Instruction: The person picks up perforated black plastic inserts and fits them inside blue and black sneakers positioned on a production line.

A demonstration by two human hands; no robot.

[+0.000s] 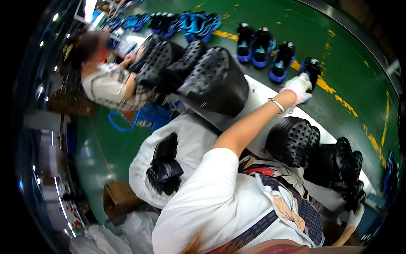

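White table with black blocks; blue-soled shoe lies past its far edge, left hand at it.

Table (258,97) carries a big black block (222,82) left of the forearm (249,120), a smaller dotted block (291,142) right of it; forearm crosses between, so a sideways swing could knock either. Shoe (312,70) sits end of row beyond far edge; a side-only hold could let it slip or tip into the neighbouring shoe (282,61). Its long axis slants to that edge, one end away from table, other toward it; toe end unclear. Left hand (299,87), gloved, fingers against shoe, grip unclear. Right hand (355,216), gloved, near table's right-end corner, below black pieces (350,175); can't tell if holding.
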